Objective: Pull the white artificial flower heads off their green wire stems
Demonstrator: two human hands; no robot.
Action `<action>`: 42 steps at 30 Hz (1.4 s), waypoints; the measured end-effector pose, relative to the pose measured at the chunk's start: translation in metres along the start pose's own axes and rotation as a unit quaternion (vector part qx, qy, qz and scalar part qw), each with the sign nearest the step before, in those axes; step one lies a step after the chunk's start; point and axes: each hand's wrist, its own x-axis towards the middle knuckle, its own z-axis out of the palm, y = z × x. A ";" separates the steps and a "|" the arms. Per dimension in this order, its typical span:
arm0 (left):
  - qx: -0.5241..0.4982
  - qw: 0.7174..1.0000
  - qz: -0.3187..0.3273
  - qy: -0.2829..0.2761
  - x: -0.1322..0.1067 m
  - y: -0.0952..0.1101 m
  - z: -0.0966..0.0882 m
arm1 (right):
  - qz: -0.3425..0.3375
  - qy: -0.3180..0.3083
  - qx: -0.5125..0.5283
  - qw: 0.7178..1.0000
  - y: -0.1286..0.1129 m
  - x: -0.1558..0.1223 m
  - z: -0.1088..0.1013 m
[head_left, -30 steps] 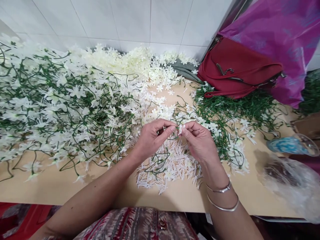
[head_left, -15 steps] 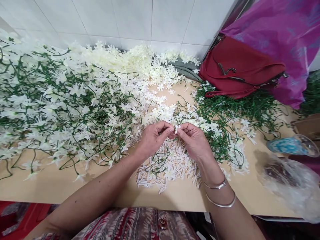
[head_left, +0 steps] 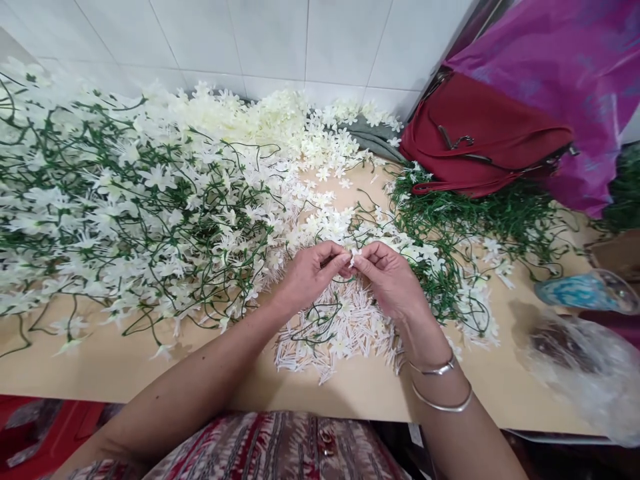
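Flower (head_left: 355,257) pinched by left hand (head_left: 311,273) and right hand (head_left: 393,280), above tan surface (head_left: 500,387); tiled wall (head_left: 270,40) behind flower, red bag (head_left: 493,133) beyond flower, rightward.

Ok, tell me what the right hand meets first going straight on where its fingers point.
Beyond the flower between both hands, likely the left hand; depth there is hard to judge.

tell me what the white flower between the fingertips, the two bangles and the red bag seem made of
White flower: small pale petals suggest fabric or thin plastic, apparently matte; partly covered, so unsure.
Bangles: probably metal, polished and silvery, judging by their bright glints.
Red bag: leather or imitation leather, likely, from its smooth, low-sheen, softly folding surface.
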 end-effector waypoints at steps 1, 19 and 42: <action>0.002 1.000 0.007 -0.002 0.000 0.002 -0.002 | -0.001 0.005 0.007 1.000 -0.002 0.000 -0.001; 0.121 0.960 0.129 0.218 0.007 0.016 -0.018 | -0.262 0.099 -0.410 0.868 0.011 0.009 -0.006; 0.083 0.977 0.036 0.196 0.006 0.006 -0.013 | -0.204 0.007 -0.496 0.844 -0.005 -0.007 -0.007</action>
